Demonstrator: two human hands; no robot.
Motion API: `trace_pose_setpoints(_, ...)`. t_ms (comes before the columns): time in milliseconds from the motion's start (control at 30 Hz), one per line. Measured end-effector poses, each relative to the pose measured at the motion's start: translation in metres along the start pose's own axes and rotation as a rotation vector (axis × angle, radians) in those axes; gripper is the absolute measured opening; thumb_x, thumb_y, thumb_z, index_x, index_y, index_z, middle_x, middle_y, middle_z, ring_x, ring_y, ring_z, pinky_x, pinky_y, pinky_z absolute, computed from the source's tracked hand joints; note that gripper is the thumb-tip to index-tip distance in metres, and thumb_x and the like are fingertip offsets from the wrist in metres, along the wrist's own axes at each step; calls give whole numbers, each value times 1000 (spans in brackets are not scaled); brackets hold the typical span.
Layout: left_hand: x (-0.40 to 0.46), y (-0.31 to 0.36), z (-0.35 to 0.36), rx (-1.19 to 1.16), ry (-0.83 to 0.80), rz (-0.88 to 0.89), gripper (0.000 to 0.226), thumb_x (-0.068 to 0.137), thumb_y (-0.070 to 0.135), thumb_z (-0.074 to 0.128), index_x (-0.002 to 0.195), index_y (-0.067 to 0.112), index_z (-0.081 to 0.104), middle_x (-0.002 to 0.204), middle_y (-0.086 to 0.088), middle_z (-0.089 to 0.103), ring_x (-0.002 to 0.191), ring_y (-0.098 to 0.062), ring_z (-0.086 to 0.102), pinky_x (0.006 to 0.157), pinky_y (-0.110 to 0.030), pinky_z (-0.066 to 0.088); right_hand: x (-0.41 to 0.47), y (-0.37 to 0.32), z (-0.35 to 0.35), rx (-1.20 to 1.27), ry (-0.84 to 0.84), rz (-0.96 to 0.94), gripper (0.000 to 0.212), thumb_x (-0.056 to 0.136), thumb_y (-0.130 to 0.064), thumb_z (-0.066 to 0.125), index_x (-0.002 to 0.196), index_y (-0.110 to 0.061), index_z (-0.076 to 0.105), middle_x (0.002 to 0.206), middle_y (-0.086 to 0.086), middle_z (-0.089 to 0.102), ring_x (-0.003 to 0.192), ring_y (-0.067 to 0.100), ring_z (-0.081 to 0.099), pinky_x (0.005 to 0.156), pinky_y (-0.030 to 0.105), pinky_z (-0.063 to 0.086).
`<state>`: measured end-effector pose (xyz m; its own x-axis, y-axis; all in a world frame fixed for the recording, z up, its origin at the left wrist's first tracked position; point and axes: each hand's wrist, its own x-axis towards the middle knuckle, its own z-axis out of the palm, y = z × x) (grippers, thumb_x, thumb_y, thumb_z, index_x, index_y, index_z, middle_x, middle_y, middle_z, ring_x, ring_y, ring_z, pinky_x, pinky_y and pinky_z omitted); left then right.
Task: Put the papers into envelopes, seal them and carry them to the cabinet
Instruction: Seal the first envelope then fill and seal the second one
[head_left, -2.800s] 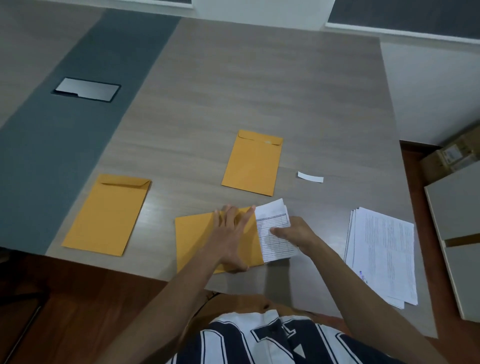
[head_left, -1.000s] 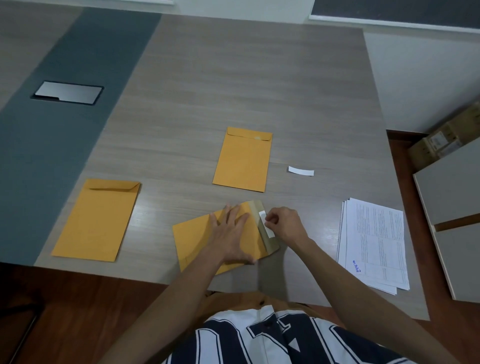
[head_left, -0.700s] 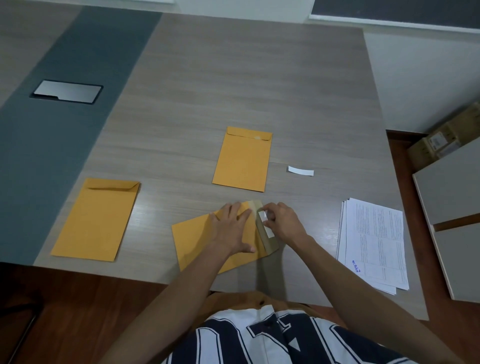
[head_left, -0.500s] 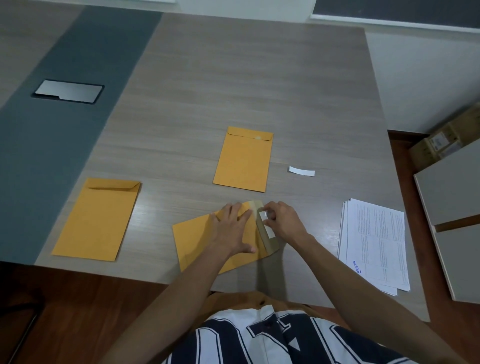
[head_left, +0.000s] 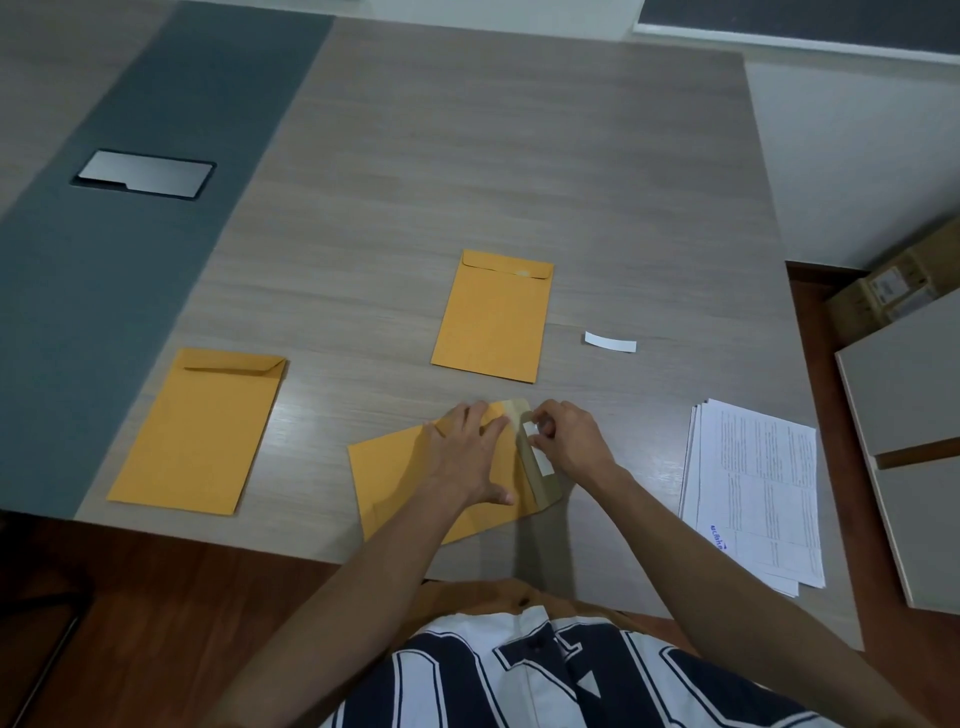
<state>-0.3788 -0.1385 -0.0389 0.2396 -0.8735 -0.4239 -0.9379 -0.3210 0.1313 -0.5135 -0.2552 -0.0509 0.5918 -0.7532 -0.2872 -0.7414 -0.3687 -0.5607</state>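
Note:
A yellow-brown envelope (head_left: 395, 478) lies sideways near the table's front edge with its flap open to the right. My left hand (head_left: 467, 457) presses flat on it, fingers spread. My right hand (head_left: 563, 441) pinches the upper end of the white adhesive strip (head_left: 537, 457) on the flap. Another envelope (head_left: 493, 317) lies farther back with its flap closed, and a third envelope (head_left: 200, 431) lies at the left. A stack of printed papers (head_left: 758, 493) sits at the right.
A loose white strip (head_left: 610, 341) lies on the wooden table (head_left: 467, 156) behind my right hand. A metal cable hatch (head_left: 143, 174) is set in the grey band at the left. White cabinets (head_left: 904, 415) and a cardboard box (head_left: 893, 283) stand to the right.
The folded paper has gone fully into the envelope under my left hand. My right hand moved onto the open flap and took hold of the white strip's end.

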Motion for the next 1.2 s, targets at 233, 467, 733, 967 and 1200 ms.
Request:
trace_pose_setpoints(233,1,0,1,-1,-2,-8,108,63,70,77,150,33,23,158,-3,13,146,-29,10,108,-68,25,4,-3,2,63,19,48,16,85,-19,70,96,-16,59,87,-1,56,75,15,53,70,30,46)
trace_pose_setpoints(467,2,0,3,4,-7,-11,109,64,70,76,151,33,21,159,-4,11,147,-29,9,108,-69,24,4,-10,3,102,40,20,11,88,-18,65,89,-17,55,92,2,56,77,14,52,70,26,42)
trace_pose_setpoints(733,2,0,3,7,-2,-4,109,64,70,75,151,32,21,158,-5,12,147,-29,10,108,-68,24,5,-11,0,85,29,25,8,90,-18,64,92,-11,61,97,3,54,80,14,52,76,29,48)
trace_pose_setpoints(967,1,0,3,2,-10,-9,111,65,70,76,152,32,19,159,-5,12,148,-29,8,109,-69,24,4,-16,-5,131,-4,35,8,91,-19,64,90,-12,61,93,2,57,83,16,54,73,28,47)
trace_pose_setpoints(1200,3,0,3,14,-11,-15,112,62,73,75,151,33,20,158,-4,13,146,-29,12,107,-67,26,-6,-20,-26,521,52,91,7,91,-15,65,92,-11,60,79,3,62,64,14,60,60,23,53)
